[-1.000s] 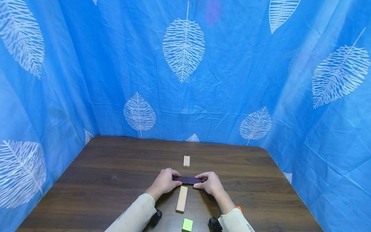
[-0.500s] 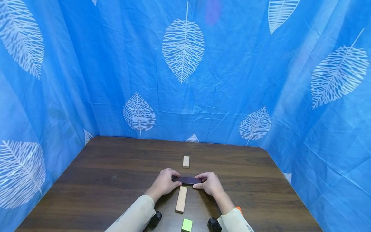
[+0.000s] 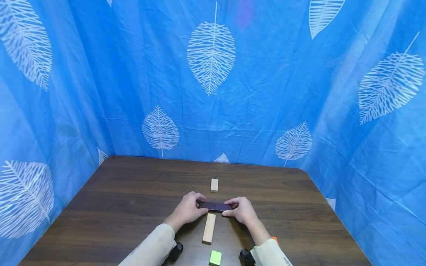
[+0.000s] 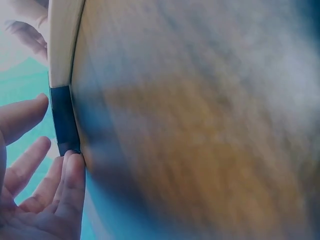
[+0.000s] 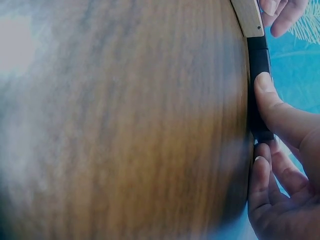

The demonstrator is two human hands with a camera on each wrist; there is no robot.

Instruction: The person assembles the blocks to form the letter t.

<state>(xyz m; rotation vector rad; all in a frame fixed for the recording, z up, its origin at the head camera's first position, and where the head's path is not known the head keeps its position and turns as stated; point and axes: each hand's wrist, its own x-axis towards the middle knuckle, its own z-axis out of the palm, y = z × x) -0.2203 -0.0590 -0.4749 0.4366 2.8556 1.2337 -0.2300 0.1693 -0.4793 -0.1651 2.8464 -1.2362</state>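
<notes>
Two dark purple blocks lie end to end across the middle of the table, a thin seam between them. My left hand (image 3: 188,210) is at the left dark block (image 3: 209,206). In the left wrist view its fingers (image 4: 74,175) reach the block's end, while the thumb stands just off it. My right hand (image 3: 242,211) holds the right dark block (image 3: 222,207). Its thumb presses the near side in the right wrist view, with the other fingers round the outer end. A long pale wooden block (image 3: 208,229) points toward the seam from the near side.
A short pale wooden block (image 3: 214,185) lies beyond the dark pair. Nearer the front is a lime green block (image 3: 215,258). An orange thing (image 3: 274,239) shows partly behind the right sleeve. Blue leaf-print curtains (image 3: 213,122) surround the table (image 3: 139,184).
My left hand and forearm have shifted slightly to the left. The right hand and the blocks look unchanged.
</notes>
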